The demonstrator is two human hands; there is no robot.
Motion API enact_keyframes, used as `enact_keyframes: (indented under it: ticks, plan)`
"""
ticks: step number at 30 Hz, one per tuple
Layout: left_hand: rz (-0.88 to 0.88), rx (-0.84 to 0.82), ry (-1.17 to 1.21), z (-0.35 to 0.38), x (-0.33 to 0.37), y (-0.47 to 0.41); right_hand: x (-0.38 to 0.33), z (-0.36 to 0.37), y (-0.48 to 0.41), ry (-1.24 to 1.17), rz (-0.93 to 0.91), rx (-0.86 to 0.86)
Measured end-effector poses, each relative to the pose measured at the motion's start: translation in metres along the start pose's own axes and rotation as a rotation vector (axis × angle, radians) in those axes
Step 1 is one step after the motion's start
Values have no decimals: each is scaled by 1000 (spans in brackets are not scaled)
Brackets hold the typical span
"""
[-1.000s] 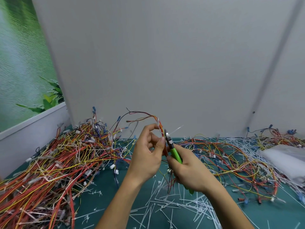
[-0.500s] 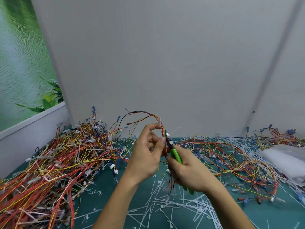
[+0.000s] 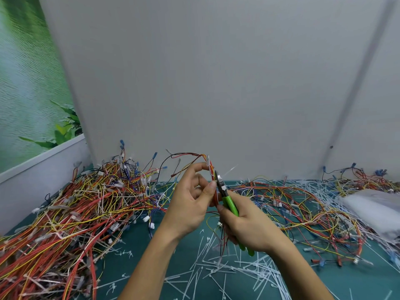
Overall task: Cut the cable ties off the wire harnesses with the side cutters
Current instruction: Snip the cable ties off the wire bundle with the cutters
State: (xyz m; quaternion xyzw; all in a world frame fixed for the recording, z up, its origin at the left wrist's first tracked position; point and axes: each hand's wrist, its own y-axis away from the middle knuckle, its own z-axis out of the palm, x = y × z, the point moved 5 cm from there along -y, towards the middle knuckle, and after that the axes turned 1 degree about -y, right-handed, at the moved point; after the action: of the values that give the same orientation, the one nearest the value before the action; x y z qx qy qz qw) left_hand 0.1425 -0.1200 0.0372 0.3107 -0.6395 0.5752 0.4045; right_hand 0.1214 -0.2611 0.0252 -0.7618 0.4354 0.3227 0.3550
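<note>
My left hand point(image 3: 190, 204) pinches a thin wire harness point(image 3: 211, 169) of red, yellow and black wires, holding it upright above the green mat point(image 3: 138, 252). A white cable tie point(image 3: 229, 170) sticks out to the right of the bundle near its top. My right hand point(image 3: 249, 226) grips the green-handled side cutters point(image 3: 229, 202), whose steel jaws point up against the harness just above my left thumb. The harness tails hang down between my hands.
A big heap of tied harnesses point(image 3: 75, 208) covers the left of the mat. More loose harnesses point(image 3: 303, 208) lie on the right, beside a white plastic bag point(image 3: 376, 208). Several cut cable ties point(image 3: 227, 273) litter the mat in front. A grey partition wall point(image 3: 216, 83) stands behind.
Both hands and the harness have held almost the same place. The cutters' handles have spread a little apart below my right hand.
</note>
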Motion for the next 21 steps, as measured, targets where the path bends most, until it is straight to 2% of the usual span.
enact_keyframes:
  ticks: [9,21]
  plan:
    - [-27,2,-47,-1,-4,-1,-6,4,3,-52,31,-67]
    - [-32,11,5,0,-4,-2,-5,1,3,-99,22,-32]
